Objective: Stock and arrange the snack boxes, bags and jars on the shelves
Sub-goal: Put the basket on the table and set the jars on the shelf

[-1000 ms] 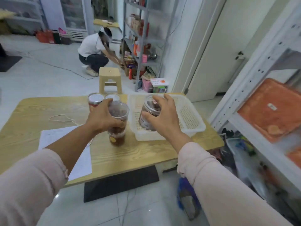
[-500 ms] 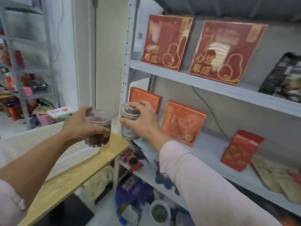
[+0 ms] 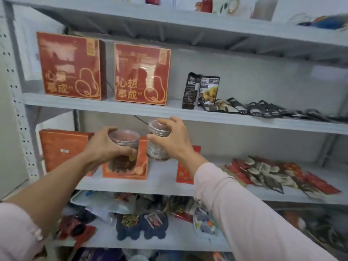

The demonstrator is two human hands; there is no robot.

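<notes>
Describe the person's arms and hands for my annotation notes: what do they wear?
Both arms wear pale pink long sleeves. The left sleeve is pushed up, leaving the forearm bare; the right sleeve ends just short of the wrist. The left hand and right hand are bare: no gloves, rings or watch visible.

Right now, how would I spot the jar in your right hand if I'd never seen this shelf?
Find the grey metal shelves, then the level under the two big red boxes. The right hand grips a clear jar there. Unlike the jar in the left hand, it's narrower, held higher, with pale contents.
</notes>
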